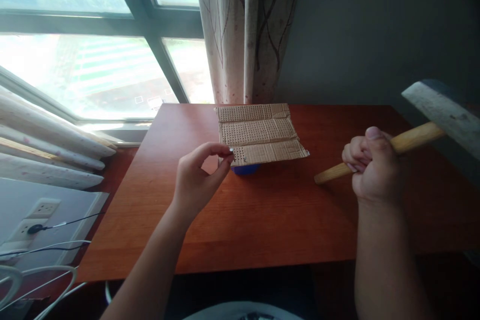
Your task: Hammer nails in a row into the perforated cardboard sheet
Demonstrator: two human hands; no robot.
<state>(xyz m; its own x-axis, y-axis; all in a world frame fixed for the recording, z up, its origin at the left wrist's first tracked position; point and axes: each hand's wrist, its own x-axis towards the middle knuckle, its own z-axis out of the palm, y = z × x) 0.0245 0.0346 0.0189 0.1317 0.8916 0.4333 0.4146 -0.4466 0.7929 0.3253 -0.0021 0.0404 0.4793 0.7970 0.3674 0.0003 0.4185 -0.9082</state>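
Bench (262, 225) standing by a bright window (112, 77)

A patterned curtain (228, 35) is hanging behind the reddish-brown top. Perforated cardboard (258, 131) is resting over a blue object (245, 169) there — the left hand (197, 172) is pinching a nail-like piece (231, 151) at the cardboard's near-left corner, the right hand (375, 165) gripping a hammer (416, 138) by its handle.

1. Table (270, 230): in front of the person.
2. Cardboard (258, 132): above the table's far half, over a support (245, 170).
3. Left hand (197, 172): at the cardboard's near left corner, a nail (231, 151) between finger and thumb.
4. Right hand (375, 165): right of the cardboard, around the hammer (418, 138).
5. Window (105, 70): behind the table, left.
6. Curtain (232, 35): behind the cardboard.
7. Sockets (44, 208): left of the table.
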